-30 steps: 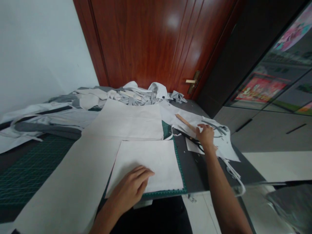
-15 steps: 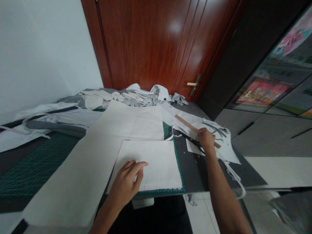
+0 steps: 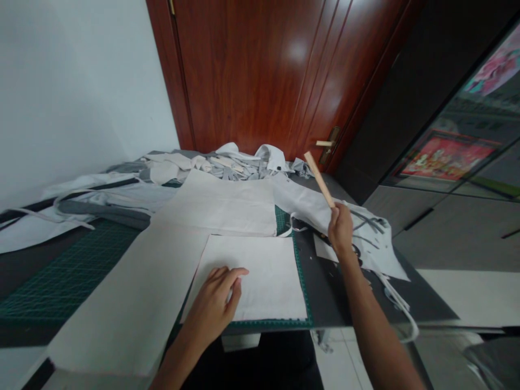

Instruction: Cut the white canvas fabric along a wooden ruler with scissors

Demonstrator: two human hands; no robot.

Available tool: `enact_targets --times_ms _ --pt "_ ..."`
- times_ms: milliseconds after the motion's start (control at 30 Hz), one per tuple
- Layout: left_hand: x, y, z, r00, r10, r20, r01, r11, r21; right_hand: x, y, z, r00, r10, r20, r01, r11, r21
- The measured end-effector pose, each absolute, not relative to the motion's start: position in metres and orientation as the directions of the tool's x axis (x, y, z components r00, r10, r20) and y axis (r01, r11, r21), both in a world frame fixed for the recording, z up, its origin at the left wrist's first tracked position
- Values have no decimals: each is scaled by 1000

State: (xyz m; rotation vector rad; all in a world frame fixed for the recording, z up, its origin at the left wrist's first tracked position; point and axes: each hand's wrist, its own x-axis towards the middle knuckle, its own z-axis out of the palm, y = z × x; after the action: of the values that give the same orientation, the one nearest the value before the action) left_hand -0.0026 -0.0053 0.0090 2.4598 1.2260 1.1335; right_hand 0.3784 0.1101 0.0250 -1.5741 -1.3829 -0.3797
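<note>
My right hand (image 3: 341, 226) is closed around a flat wooden ruler (image 3: 319, 180) and holds it up off the table, its far end pointing up toward the door. Beneath that hand, partly hidden, lie black scissors (image 3: 356, 251) and white cloth with grey strips (image 3: 371, 230). My left hand (image 3: 219, 295) rests on a squarish white fabric piece (image 3: 266, 271), fingers loosely bent and index finger reaching forward, with nothing held. The fabric lies on a green cutting mat (image 3: 303, 281), whose edge shows along the right and front.
A large white cloth sheet (image 3: 134, 292) spreads left and behind. Crumpled fabric scraps (image 3: 235, 165) are heaped at the back, against a wooden door (image 3: 252, 81). Folded cloth (image 3: 109, 197) and another green mat (image 3: 69, 271) lie left. White straps (image 3: 400, 306) hang over the front right edge.
My right hand has lifted the ruler off the white cloth and tilted it upward. The left hand stays on the fabric. The view has shifted slightly.
</note>
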Motion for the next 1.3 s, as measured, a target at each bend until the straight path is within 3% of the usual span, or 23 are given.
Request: enact_targets --times_ms 133,267,400,533,733,1300 --pt "-1 -5 11 394 745 538 600 -652 463 329 106 28 -10 840 542 836 305 -457" --pt "1 -4 10 433 758 488 637 -641 429 294 95 30 -369 831 416 758 528 -383" --pt "1 -4 8 542 742 394 648 -668 367 275 84 31 -529 807 263 741 590 -321" --pt "-1 -5 7 642 687 340 614 -726 309 266 78 30 -557 815 161 771 579 -265" --pt "-4 -7 6 703 628 333 583 -777 236 271 81 29 -565 802 194 766 597 -239" --pt "-13 -28 11 729 601 328 553 -799 235 274 81 32 -660 729 183 621 666 -414"
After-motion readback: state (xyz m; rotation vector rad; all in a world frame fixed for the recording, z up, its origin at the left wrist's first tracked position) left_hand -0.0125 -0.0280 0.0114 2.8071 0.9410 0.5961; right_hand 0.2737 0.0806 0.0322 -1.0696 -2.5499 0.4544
